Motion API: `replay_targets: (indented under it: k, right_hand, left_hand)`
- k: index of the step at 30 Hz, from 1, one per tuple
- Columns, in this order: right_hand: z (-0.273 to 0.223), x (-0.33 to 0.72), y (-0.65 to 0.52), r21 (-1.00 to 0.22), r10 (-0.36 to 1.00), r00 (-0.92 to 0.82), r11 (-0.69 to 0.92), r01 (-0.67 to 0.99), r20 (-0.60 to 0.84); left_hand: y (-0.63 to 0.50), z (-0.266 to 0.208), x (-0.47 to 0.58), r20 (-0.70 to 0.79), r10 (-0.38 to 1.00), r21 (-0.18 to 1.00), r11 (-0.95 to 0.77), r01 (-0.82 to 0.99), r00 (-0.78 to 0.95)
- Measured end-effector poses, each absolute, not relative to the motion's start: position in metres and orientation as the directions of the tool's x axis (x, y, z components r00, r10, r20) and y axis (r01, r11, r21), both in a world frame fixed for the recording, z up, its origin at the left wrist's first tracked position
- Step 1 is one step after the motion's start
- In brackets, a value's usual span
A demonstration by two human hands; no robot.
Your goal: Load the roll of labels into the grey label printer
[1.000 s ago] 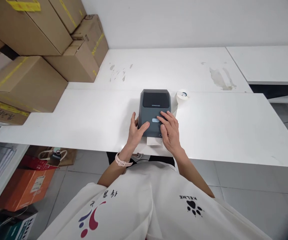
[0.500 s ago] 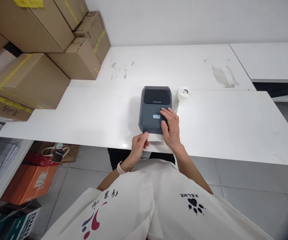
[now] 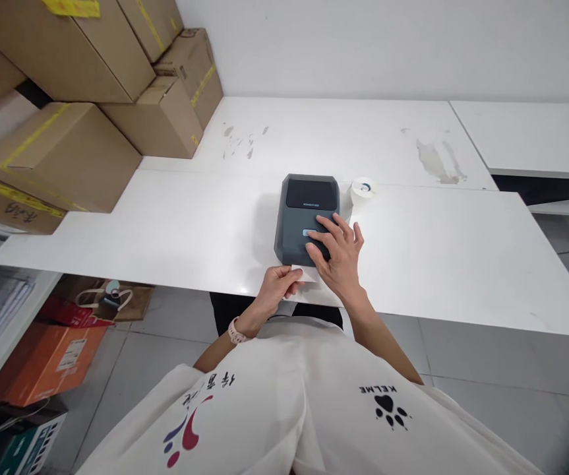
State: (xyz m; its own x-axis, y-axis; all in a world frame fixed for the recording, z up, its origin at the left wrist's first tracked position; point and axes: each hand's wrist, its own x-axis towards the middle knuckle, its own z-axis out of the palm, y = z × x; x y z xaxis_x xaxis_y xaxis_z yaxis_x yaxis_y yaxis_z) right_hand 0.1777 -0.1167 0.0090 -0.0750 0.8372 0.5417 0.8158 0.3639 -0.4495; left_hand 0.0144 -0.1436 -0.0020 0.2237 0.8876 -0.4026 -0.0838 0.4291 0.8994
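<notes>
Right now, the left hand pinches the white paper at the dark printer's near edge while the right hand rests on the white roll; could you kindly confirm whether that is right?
Not quite: the head view shows the right hand resting on the dark printer, not on the white roll. The left hand does pinch the white paper at the printer's near edge.

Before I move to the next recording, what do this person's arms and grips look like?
The left grip and right grip are ungloved. A pale pink wristband is worn on the left; none shows on the right. Loose white sleeves leave the forearms bare; the shirt carries a black paw print.
</notes>
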Motion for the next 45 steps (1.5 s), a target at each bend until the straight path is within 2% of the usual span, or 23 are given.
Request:
replay_targets:
  k: [2,5,8,11,14,17,19,22,24,26,27,29,31,32,34,37,39,41,43,45]
  right_hand:
    - [0.005,0.181,-0.122,-0.471,0.846,-0.101,0.386,0.793,0.523]
    - [0.000,0.186,-0.129,-0.492,0.832,-0.119,0.428,0.758,0.541]
    - [0.010,0.185,-0.123,-0.468,0.779,-0.088,0.459,0.755,0.621]
    - [0.037,0.183,-0.095,-0.425,0.690,-0.014,0.462,0.778,0.724]
    - [0.072,0.184,-0.047,-0.425,0.626,0.029,0.494,0.759,0.779]
    - [0.102,0.188,0.003,-0.441,0.599,0.056,0.520,0.731,0.799]
    - [0.117,0.191,0.027,-0.404,0.565,0.063,0.502,0.765,0.823]
    - [0.124,0.196,0.037,-0.320,0.542,0.008,0.484,0.814,0.840]
    - [0.121,0.199,0.030,-0.307,0.587,-0.065,0.511,0.803,0.807]
    - [0.111,0.200,0.018,-0.298,0.689,-0.212,0.542,0.786,0.694]
    - [0.105,0.199,0.013,-0.282,0.750,-0.308,0.545,0.790,0.585]
    - [0.091,0.193,0.007,-0.195,0.845,-0.471,0.521,0.831,0.252]
    - [0.076,0.184,0.008,-0.079,0.859,-0.508,0.502,0.861,-0.070]
    - [0.069,0.179,0.010,-0.038,0.849,-0.500,0.502,0.864,-0.173]
    - [0.058,0.169,0.018,-0.027,0.812,-0.513,0.527,0.849,-0.278]
    - [0.056,0.165,0.029,-0.106,0.728,-0.591,0.596,0.796,-0.348]
    - [0.066,0.177,0.029,-0.216,0.659,-0.669,0.638,0.739,-0.344]
    - [0.079,0.203,0.018,-0.431,0.600,-0.768,0.646,0.631,-0.226]
    - [0.087,0.241,-0.004,-0.666,0.587,-0.810,0.602,0.441,-0.006]
    - [0.086,0.284,-0.032,-0.786,0.649,-0.746,0.536,0.309,0.150]
  left_hand:
    - [-0.144,-0.003,0.010,-0.356,0.917,0.918,0.379,-0.119,0.180]
    - [-0.139,-0.001,-0.002,-0.248,0.969,0.956,0.247,-0.158,0.015]
    - [-0.124,0.003,-0.014,-0.148,0.980,0.983,0.131,-0.126,-0.136]
    - [-0.097,0.005,-0.017,-0.044,0.978,0.999,0.040,-0.023,-0.204]
    - [-0.067,0.004,-0.010,0.021,0.981,0.988,0.009,0.157,-0.191]
    - [-0.043,0.005,0.001,0.026,0.997,0.949,-0.003,0.314,-0.071]
    - [-0.032,0.008,0.007,0.037,0.999,0.922,-0.025,0.386,-0.025]
    - [-0.023,0.013,0.012,0.041,0.999,0.879,-0.032,0.475,-0.009]
    - [-0.020,0.015,0.012,0.022,0.999,0.863,-0.033,0.504,0.027]
    - [-0.018,0.014,0.012,0.021,0.998,0.853,-0.046,0.519,0.053]
    - [-0.017,0.013,0.012,0.028,0.998,0.845,-0.052,0.532,0.052]
    - [-0.017,0.012,0.011,0.044,0.998,0.817,-0.060,0.573,0.041]
    - [-0.017,0.011,0.011,0.051,0.998,0.788,-0.063,0.613,0.038]
    - [-0.018,0.011,0.012,0.053,0.998,0.778,-0.065,0.624,0.038]
    - [-0.019,0.011,0.012,0.063,0.998,0.777,-0.063,0.626,0.023]
    - [-0.018,0.009,0.013,0.071,0.997,0.803,-0.054,0.593,-0.005]
    - [-0.018,0.006,0.012,0.074,0.997,0.819,-0.054,0.572,-0.011]
    - [-0.017,0.003,0.011,0.090,0.996,0.834,-0.072,0.547,-0.005]
    - [-0.016,-0.001,0.010,0.106,0.994,0.852,-0.090,0.516,-0.002]
    - [-0.015,-0.004,0.010,0.110,0.994,0.867,-0.093,0.489,-0.006]
